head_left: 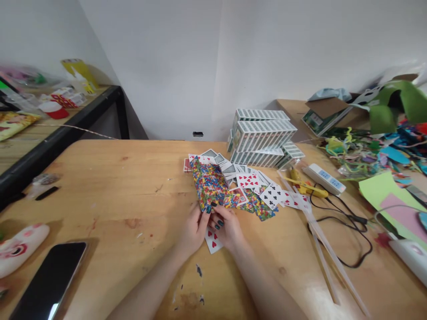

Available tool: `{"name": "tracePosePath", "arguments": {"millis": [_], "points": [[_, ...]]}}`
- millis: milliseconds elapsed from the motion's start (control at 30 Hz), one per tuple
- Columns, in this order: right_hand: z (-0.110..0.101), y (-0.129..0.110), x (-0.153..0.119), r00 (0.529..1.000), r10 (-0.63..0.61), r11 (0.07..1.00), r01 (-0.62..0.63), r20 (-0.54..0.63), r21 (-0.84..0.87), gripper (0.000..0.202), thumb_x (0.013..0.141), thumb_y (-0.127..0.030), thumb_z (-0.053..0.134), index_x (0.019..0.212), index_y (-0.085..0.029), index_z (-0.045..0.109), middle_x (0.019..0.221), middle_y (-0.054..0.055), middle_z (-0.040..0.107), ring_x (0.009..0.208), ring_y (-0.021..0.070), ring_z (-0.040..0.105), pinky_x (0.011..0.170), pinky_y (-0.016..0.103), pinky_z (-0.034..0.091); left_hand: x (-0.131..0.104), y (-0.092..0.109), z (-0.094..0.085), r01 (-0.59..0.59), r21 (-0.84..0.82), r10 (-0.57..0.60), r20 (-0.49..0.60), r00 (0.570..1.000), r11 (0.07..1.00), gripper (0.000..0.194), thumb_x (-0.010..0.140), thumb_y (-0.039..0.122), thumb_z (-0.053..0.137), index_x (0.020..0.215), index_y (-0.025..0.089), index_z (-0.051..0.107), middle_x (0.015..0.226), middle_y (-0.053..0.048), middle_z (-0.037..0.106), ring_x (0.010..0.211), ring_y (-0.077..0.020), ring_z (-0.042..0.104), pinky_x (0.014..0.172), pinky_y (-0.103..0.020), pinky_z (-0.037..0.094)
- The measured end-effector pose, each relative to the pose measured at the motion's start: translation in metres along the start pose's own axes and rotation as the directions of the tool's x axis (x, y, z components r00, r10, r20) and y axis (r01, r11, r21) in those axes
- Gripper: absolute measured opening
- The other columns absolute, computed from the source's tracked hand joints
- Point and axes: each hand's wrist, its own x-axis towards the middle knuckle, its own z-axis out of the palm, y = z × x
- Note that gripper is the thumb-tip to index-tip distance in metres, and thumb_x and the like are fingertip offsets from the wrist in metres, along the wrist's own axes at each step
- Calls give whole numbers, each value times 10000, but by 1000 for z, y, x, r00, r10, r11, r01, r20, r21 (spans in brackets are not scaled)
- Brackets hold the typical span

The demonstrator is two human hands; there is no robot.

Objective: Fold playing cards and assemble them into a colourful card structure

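Observation:
A box-like piece covered in a colourful pattern (211,180) is held at its near end by both hands. My left hand (195,224) pinches its lower left corner, thumb on top. My right hand (228,226) grips beside it, fingers curled under and fingertips touching the piece. Below my right hand a heart card (213,242) lies partly covered. Right of the piece, playing cards (248,180) are spread in a loose heap, some face up, some face down. Among them lie flat colourful patterned pieces (265,209).
Stacked striped card boxes (263,135) stand behind the cards. To the right are a yellow glue gun (310,189), a power strip (325,178), clear glue sticks (325,253), cables and coloured scraps (360,155). A phone (50,280) lies at the front left.

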Motion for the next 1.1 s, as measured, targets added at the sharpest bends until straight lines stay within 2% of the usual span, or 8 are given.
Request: {"name": "tracePosePath", "arguments": {"millis": [100,200,300,500,633,800,900,1100], "points": [[1,-1,1,1000,-10,1000,9,-8,-23,208,611,-229,651,471,-137,528,306,-91,310,308,31,223,340,176,199,0,-1,1,52,-47,-52,-5,999,998,269,848,321,361,944,167,560,909,-65,595,829,-172,551,715,-253,425],[2,2,3,999,-32,998,30,-33,-50,212,609,-225,653,454,-136,538,292,-80,336,292,39,263,337,187,230,1,-4,3,136,-76,-140,-61,988,988,274,829,350,391,807,152,578,751,-35,601,694,-154,553,622,-235,426],[2,6,4,996,-61,997,57,-70,-56,183,601,-214,657,467,-141,556,306,-64,404,295,51,309,343,196,265,2,-7,5,210,-124,-224,-110,968,970,267,812,347,411,737,149,573,704,-23,599,650,-144,548,567,-217,417],[3,10,4,992,-99,984,86,-77,-157,237,623,-268,648,447,-147,544,302,-49,442,294,68,371,364,208,306,4,-8,7,274,-263,-323,-168,931,925,284,777,331,435,599,138,542,582,-13,576,548,-127,521,496,-207,400],[-2,14,5,990,-132,951,112,-53,-289,292,656,-347,629,464,-147,537,307,-34,470,273,66,375,332,199,279,4,-10,7,247,-272,-306,-201,931,930,282,767,320,447,579,133,544,568,-18,578,524,-116,510,490,-203,398],[-5,15,6,989,-148,883,129,-7,-451,355,669,-394,605,435,-136,541,326,-12,499,252,60,376,294,189,255,3,-16,7,259,-241,-309,-200,930,935,337,765,344,442,481,161,444,435,27,472,428,-95,449,431,-196,356],[-3,14,5,991,-136,844,122,11,-522,332,684,-376,567,459,-132,568,311,-23,484,249,54,375,299,178,268,4,-18,6,267,-183,-306,-236,922,946,342,744,329,468,448,168,411,398,41,425,401,-87,422,408,-189,329],[-2,16,4,989,-151,846,128,-2,-517,275,668,-285,507,433,-145,542,275,-44,445,234,46,351,300,165,276,6,-16,3,257,-120,-276,-195,941,959,369,750,333,462,425,166,410,401,30,439,412,-85,427,406,-182,321]]}}
